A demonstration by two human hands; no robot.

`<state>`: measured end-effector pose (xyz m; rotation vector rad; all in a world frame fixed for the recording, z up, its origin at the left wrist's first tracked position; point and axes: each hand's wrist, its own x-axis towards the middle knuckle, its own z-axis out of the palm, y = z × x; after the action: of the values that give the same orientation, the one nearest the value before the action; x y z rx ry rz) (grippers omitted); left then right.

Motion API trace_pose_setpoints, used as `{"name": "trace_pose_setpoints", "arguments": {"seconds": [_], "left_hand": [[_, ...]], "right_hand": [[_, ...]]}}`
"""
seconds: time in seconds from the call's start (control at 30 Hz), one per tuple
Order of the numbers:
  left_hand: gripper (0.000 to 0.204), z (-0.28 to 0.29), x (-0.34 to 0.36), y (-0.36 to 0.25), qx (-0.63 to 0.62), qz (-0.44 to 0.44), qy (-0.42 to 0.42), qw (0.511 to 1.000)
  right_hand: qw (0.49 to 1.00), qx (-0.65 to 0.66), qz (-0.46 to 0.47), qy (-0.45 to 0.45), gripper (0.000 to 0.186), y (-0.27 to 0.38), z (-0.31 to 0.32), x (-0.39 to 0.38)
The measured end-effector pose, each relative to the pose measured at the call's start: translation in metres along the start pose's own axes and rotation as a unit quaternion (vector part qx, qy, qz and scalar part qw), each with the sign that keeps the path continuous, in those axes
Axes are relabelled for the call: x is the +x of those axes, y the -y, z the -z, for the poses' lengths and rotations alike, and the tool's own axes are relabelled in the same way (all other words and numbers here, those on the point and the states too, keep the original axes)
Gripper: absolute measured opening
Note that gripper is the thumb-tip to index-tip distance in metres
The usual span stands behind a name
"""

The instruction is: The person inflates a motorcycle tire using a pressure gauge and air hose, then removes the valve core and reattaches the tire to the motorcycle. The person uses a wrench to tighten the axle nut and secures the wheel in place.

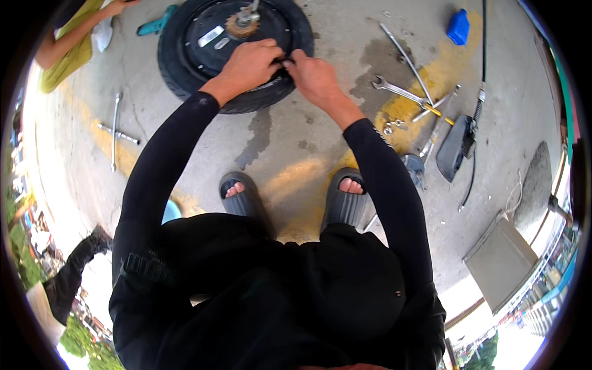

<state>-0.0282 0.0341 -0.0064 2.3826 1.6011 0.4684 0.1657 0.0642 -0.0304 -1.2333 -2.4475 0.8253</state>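
A black wheel with a tyre (181, 60) lies flat on the concrete, with a rusty sprocket (239, 26) and an axle at its centre. My left hand (246, 66) has its fingers curled at the lower right part of the wheel, near the inner edge of the tyre. My right hand (311, 80) pinches at the same spot, fingertips close to the left ones. Both seem closed on something dark there, which I cannot make out behind the fingers.
Wrenches (398, 89), sockets (388, 129), a blue bottle (457, 28), a dark angular part (450, 157) and a long cable (483, 49) lie rightward. A teal power tool (151, 26) and crossed bars (115, 148) lie leftward. Another person's arm (58, 43) and a leg (68, 283) show at left.
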Motion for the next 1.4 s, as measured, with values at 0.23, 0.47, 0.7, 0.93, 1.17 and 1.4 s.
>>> {"name": "trace_pose_setpoints", "arguments": {"seconds": [0.23, 0.47, 0.7, 0.93, 1.17, 1.4], "left_hand": [[0.012, 0.007, 0.005, -0.008, -0.031, 0.033, 0.034, 0.998], [0.016, 0.008, 0.007, -0.008, -0.029, 0.060, 0.064, 0.996], [0.018, 0.009, 0.012, -0.009, -0.024, 0.068, 0.086, 0.994], [0.016, 0.007, 0.012, -0.007, -0.041, 0.053, 0.069, 0.995], [0.018, 0.010, 0.012, -0.012, -0.037, 0.063, 0.081, 0.994], [0.017, 0.014, 0.013, -0.015, -0.044, 0.062, 0.075, 0.994]], "right_hand": [[0.992, 0.045, -0.100, 0.057, 0.042, 0.006, 0.006, 0.009], [0.984, 0.115, -0.108, 0.083, 0.044, 0.003, -0.004, 0.009], [0.993, 0.113, -0.017, 0.042, 0.046, -0.013, -0.008, 0.003], [0.991, 0.131, -0.023, 0.030, 0.044, -0.020, -0.014, 0.002], [0.991, 0.127, -0.033, 0.024, 0.047, -0.007, 0.001, 0.003], [0.995, 0.097, -0.029, 0.013, 0.043, -0.009, -0.007, 0.001]]}}
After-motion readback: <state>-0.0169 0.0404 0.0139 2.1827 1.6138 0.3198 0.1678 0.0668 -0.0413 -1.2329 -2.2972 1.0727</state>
